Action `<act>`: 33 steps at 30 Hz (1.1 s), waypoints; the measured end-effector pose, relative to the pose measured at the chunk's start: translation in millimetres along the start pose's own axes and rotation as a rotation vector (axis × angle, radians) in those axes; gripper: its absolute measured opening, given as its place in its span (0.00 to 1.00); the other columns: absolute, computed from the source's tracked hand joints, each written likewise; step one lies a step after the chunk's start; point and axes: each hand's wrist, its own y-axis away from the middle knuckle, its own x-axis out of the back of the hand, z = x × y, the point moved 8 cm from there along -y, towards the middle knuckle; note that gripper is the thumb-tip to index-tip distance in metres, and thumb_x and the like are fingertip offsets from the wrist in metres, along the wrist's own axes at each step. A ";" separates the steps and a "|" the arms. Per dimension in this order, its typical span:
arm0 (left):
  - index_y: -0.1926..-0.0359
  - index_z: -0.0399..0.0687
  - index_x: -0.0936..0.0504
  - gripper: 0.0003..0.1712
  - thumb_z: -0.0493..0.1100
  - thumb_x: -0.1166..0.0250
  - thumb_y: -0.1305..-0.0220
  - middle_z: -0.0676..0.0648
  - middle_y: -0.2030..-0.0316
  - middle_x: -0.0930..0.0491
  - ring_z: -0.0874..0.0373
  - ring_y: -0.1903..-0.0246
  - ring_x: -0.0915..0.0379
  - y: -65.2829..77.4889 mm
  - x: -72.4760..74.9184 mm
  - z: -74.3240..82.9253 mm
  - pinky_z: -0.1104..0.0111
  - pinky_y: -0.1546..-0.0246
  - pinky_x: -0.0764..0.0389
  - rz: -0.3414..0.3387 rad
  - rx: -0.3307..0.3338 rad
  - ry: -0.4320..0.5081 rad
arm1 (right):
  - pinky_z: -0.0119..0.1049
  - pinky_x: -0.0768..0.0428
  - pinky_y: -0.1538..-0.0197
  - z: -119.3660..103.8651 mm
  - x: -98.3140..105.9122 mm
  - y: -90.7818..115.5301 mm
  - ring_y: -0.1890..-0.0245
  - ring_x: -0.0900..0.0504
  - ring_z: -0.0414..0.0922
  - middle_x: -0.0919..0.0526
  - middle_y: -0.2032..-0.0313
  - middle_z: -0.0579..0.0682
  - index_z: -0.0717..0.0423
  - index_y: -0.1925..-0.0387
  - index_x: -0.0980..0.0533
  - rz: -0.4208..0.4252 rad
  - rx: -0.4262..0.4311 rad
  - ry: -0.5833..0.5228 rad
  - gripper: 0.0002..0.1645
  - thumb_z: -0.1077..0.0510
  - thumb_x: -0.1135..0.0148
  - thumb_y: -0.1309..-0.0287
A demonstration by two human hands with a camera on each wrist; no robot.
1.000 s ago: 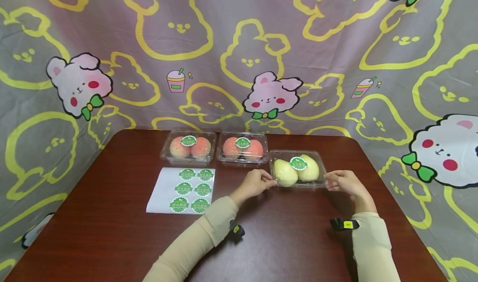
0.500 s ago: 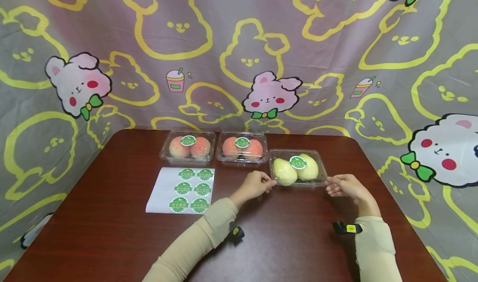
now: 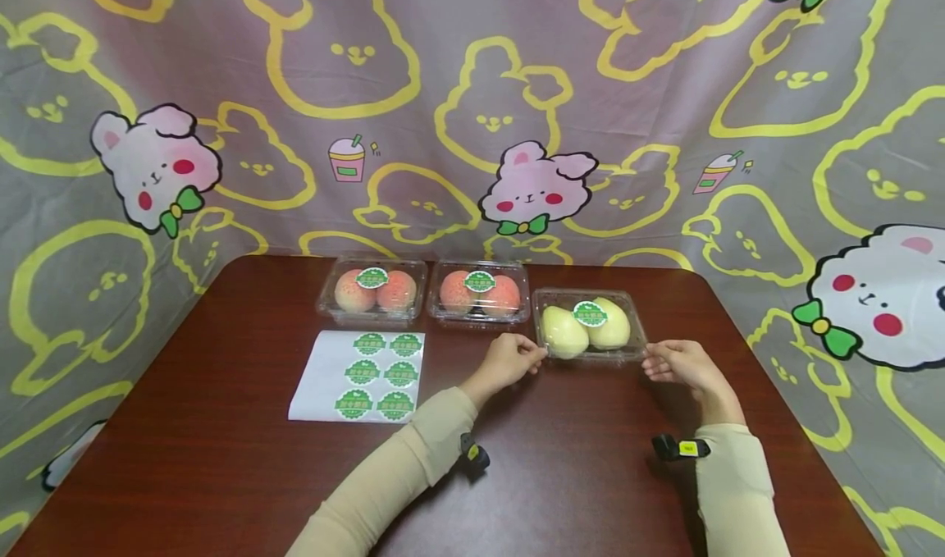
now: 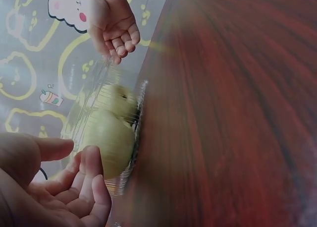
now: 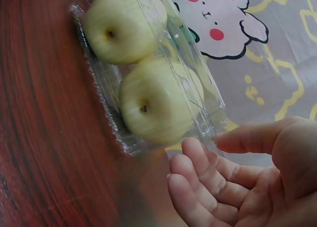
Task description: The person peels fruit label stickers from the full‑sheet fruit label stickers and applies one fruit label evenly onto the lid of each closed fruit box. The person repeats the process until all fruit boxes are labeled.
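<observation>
Two pale yellow-green pears point(image 5: 161, 98) lie in a clear plastic clamshell box point(image 3: 633, 327) toward the right of the table. On its lid is a round green-and-white sticker point(image 3: 591, 313). My left hand point(image 3: 507, 362) pinches the near left corner between thumb and fingertips. At the near right corner, my right hand point(image 3: 682, 368) pinches the rim, its other fingers loosely bent. From the left wrist, the pears point(image 4: 111, 138) show through the box side, with the right hand point(image 4: 115, 26) beyond them.
Left of the pears stand two clear boxes of pinkish peaches, one in the middle point(image 3: 480, 315) and one farther left point(image 3: 372, 315), both stickered. In front of them lies a white sheet point(image 3: 321, 381) with several round green stickers point(image 3: 362, 372). A patterned curtain point(image 3: 458, 15) surrounds the brown table point(image 3: 184, 458).
The pear box has shifted slightly away from me, toward the back of the table, and both hands moved with it. My right hand drew back slightly, then came in again at its corner.
</observation>
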 end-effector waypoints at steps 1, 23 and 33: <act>0.64 0.34 0.15 0.13 0.43 0.35 0.38 0.38 0.71 0.13 0.56 0.77 0.17 -1.3 -0.8 -1.5 0.78 0.84 0.32 0.003 0.011 0.025 | 0.30 0.16 0.64 0.0 0.3 -0.5 0.74 0.17 0.33 0.18 0.77 0.38 0.82 0.49 0.32 0.009 -0.001 0.001 0.24 0.59 0.54 0.30; 0.56 0.28 0.18 0.15 0.39 0.39 0.35 0.53 0.81 0.21 0.72 0.84 0.28 -25.2 -15.2 -21.7 0.80 0.77 0.25 0.059 0.246 0.494 | 0.26 0.16 0.67 -0.1 1.3 -22.1 0.77 0.18 0.31 0.18 0.80 0.37 0.76 0.51 0.32 0.151 0.002 -0.254 0.20 0.59 0.54 0.30; 0.56 0.28 0.18 0.16 0.40 0.41 0.33 0.57 0.84 0.26 0.72 0.85 0.29 -35.2 -20.7 -26.5 0.83 0.81 0.30 0.094 0.273 0.561 | 0.26 0.16 0.68 4.0 4.4 -31.9 0.80 0.18 0.31 0.20 0.82 0.37 0.70 0.54 0.30 0.251 -0.023 -0.301 0.17 0.57 0.53 0.30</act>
